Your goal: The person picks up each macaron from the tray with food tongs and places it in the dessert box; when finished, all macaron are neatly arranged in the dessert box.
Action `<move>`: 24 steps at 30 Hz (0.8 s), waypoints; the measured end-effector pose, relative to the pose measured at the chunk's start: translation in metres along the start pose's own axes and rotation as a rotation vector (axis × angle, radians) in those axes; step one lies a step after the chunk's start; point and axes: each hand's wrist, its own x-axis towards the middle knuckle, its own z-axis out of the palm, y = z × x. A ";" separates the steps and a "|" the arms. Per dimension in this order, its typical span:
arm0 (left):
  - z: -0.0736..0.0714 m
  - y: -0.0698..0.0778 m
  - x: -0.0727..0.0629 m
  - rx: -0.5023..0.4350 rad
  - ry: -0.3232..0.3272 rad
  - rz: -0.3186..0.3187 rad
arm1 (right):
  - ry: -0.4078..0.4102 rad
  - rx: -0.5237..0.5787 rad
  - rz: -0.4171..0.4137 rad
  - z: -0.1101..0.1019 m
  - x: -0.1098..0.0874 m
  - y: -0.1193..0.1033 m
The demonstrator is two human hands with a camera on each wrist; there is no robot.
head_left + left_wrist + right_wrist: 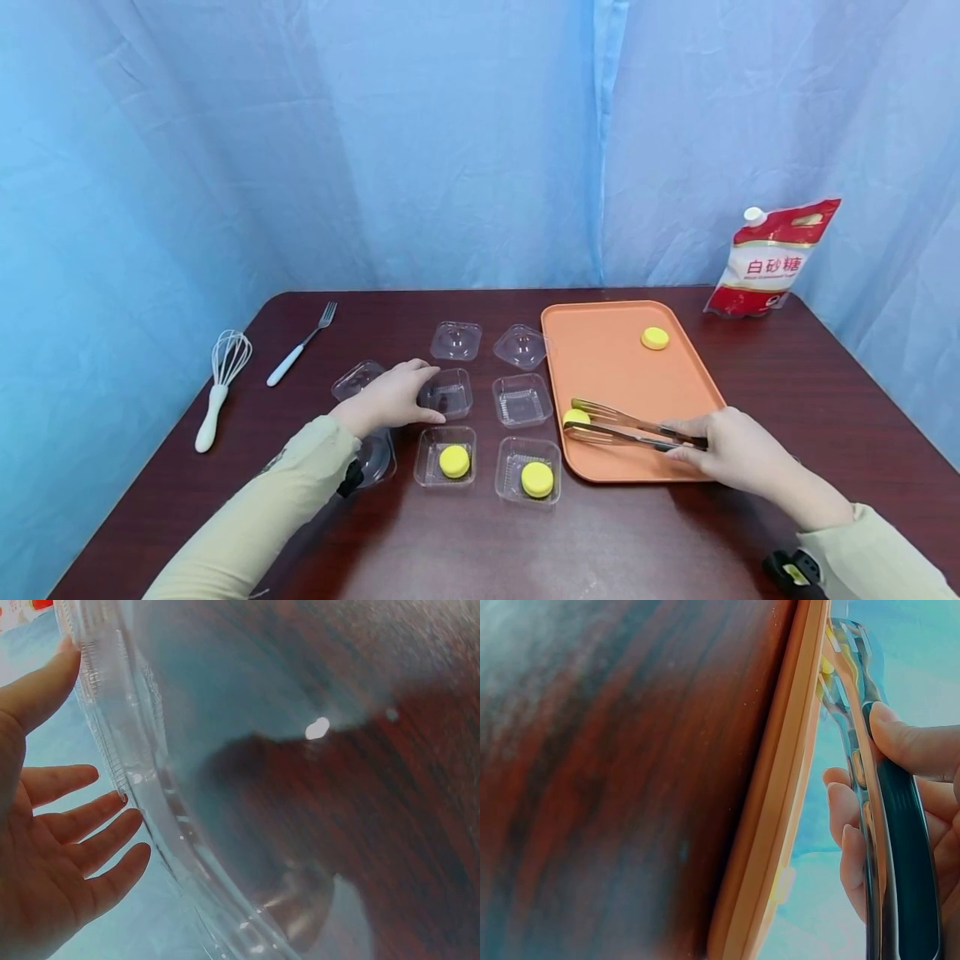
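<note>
My right hand (738, 450) grips a pair of metal tongs (626, 423) with dark handles. The tong ends lie around a thick yellow disc (576, 417) at the left edge of the orange tray (600, 333). Another yellow disc (655, 338) sits at the tray's far right. My left hand (390, 396) rests at the left side of a clear plastic box (453, 392), thumb and fingers spread and loosely bent. To its right stands a similar clear box (522, 400). Two nearer boxes (427, 467) (510, 475) hold one yellow disc each.
Clear domed lids (456, 340) (521, 346) lie behind the boxes, with others (356, 381) partly under my left arm. A fork (302, 343) and a whisk (217, 387) lie at left. The red-and-white sugar bag (772, 258) stands at the back right.
</note>
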 end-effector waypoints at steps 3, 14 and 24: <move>0.001 -0.001 0.001 0.002 -0.006 -0.006 | 0.004 0.000 -0.004 0.000 0.000 -0.001; 0.003 -0.003 0.006 -0.009 -0.021 0.005 | 0.019 -0.021 -0.012 0.001 -0.002 0.000; 0.002 -0.005 0.012 -0.057 -0.052 -0.010 | 0.071 -0.045 -0.047 0.002 -0.002 0.001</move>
